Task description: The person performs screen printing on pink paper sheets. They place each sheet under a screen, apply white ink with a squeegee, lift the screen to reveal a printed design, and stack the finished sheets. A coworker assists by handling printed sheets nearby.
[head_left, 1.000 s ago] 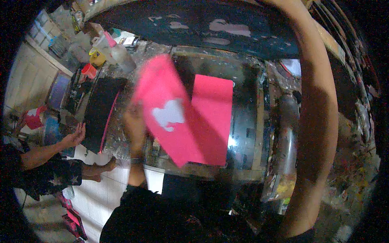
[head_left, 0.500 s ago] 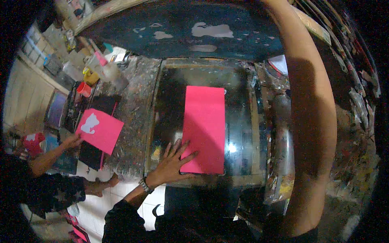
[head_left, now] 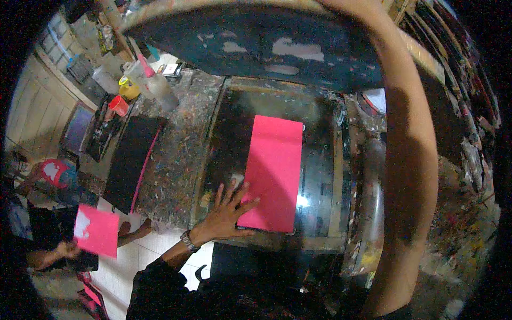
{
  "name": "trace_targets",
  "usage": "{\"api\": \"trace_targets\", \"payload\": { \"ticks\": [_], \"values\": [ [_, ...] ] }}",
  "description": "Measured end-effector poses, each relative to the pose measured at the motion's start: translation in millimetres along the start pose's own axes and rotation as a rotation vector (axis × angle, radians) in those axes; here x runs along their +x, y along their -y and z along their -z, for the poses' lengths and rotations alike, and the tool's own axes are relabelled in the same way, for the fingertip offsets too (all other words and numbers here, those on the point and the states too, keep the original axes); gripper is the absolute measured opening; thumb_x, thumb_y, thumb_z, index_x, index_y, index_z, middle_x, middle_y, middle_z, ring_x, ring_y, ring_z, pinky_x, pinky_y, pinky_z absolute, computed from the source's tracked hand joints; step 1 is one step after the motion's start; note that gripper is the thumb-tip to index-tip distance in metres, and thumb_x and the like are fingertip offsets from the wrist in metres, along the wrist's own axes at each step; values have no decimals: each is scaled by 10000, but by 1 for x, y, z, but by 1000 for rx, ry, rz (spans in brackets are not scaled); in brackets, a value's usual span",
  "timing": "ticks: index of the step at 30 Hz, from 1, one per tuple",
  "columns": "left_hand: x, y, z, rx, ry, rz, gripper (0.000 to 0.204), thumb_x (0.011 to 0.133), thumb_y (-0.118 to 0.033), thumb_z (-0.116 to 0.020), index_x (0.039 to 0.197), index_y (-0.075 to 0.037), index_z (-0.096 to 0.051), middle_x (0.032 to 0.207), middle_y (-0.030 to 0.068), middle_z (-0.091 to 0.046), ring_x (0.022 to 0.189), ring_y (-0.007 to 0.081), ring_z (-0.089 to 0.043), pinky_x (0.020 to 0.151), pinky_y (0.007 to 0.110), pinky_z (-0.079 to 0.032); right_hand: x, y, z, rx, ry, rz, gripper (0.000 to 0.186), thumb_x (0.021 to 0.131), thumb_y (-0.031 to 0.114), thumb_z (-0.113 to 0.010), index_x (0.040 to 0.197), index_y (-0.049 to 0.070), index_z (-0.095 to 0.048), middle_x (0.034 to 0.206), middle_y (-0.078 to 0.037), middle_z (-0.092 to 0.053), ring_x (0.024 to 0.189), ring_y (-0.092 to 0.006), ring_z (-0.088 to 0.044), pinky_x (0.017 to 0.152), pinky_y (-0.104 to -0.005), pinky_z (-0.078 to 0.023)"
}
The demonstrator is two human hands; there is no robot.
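A plain pink sheet (head_left: pixel 274 165) lies lengthwise on a dark, glossy glass-topped board (head_left: pixel 226 138). My left hand (head_left: pixel 224 213) rests flat at the sheet's lower left, fingers spread, its fingertips touching the edge. Above the board a dark blue printing screen (head_left: pixel 245 45) with pale cat-like shapes stands tilted up. My right arm reaches up along the right side to the screen's wooden frame (head_left: pixel 224 5). There my right hand (head_left: pixel 336 4) is cut off by the upper edge of the picture, and its fingers are hidden.
At left another person's hand (head_left: pixel 66 249) holds a pink sheet (head_left: pixel 104 234) with a pale print. Black sheets (head_left: pixel 133 160) lie on the paint-stained table (head_left: pixel 176 149). Behind them stand a red cup (head_left: pixel 118 105), a yellow container (head_left: pixel 128 88) and a bottle (head_left: pixel 161 92). Several frames lean at right.
The other person has drawn the printed pink sheet off the black sheets, toward the lower left. My view has shifted slightly. My left hand stays on the sheet; my right arm stays raised.
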State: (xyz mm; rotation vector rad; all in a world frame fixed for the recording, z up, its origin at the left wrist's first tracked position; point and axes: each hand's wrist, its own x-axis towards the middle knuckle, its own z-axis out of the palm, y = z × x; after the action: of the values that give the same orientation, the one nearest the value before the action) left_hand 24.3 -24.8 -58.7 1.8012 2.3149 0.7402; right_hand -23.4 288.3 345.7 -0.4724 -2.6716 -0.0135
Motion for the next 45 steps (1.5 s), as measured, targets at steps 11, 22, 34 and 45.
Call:
{"api": "trace_targets", "payload": {
  "ticks": [11, 22, 34, 45],
  "values": [
    [-54, -18, 18, -1347, -770, 857, 450, 1040, -197, -619, 1374, 16, -405, 1264, 166, -583, 1099, 268, -681, 867, 382, -618, -269, 42, -203, 7, 155, 267, 410, 901, 509, -692, 983, 110, -649, 913, -142, -727, 837, -359, -708, 815, -540, -527],
    [-76, -8, -17, -1034, -695, 720, 324, 1045, -132, -590, 1256, 70, -451, 1085, 195, -665, 894, 245, -734, 798, 343, -628, -322, 59, -261, 86, 344, 357, 390, 832, 279, -692, 1172, 125, -579, 918, -96, -721, 822, -324, -730, 838, -537, -522],
    [-79, -4, -13, -1287, -713, 879, 280, 1023, -67, -600, 1244, 68, -493, 1114, 186, -680, 914, 250, -739, 805, 343, -633, -197, 12, -275, 10, 589, 222, 407, 941, 281, -594, 1301, 90, -594, 911, -193, -727, 868, -384, -725, 783, -526, -562],
    [-82, -2, -5, -1278, -592, 875, 332, 1022, -64, -597, 1302, 85, -498, 1105, 182, -684, 945, 261, -737, 836, 355, -628, -118, -22, -319, 105, 273, 299, 374, 935, 391, -669, 1142, 105, -545, 972, -184, -711, 829, -438, -691, 689, -559, -518]
  ]
}}
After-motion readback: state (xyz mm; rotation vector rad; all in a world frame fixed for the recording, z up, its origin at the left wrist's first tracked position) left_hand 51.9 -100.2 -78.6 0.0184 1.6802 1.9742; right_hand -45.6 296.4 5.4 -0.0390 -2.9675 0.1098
